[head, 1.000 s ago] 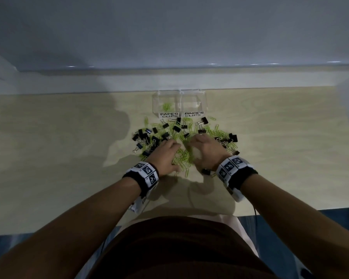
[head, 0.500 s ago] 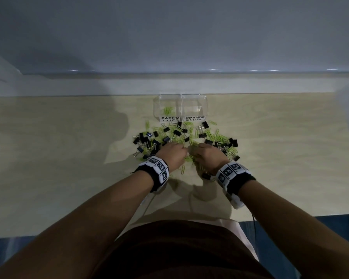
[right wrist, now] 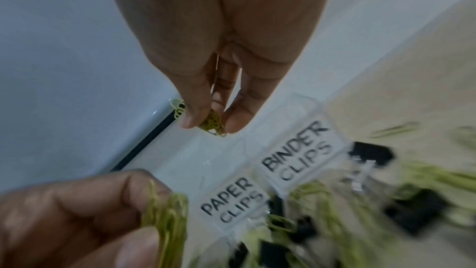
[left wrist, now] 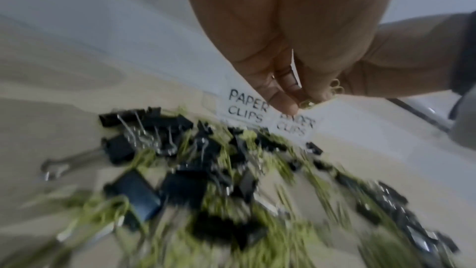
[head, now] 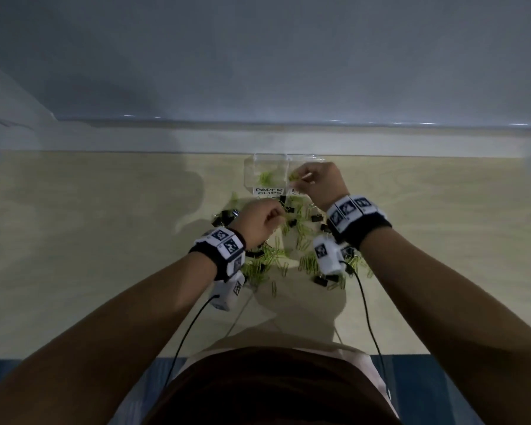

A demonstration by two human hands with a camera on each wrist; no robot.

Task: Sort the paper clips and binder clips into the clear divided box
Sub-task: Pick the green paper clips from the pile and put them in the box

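Fingers of the right hand pinch a small bunch of green paper clips at upper centre of the head view, over the clear box near its middle divider. A few green clips already lie in the box's left compartment, behind the "PAPER CLIPS" label; the "BINDER CLIPS" label sits to its right, partly hidden by that hand in the head view. Lower and to the left, the left hand is curled around another bunch of green paper clips, held above the mixed pile of black binder clips and green clips spread on the wooden table in front of the box.
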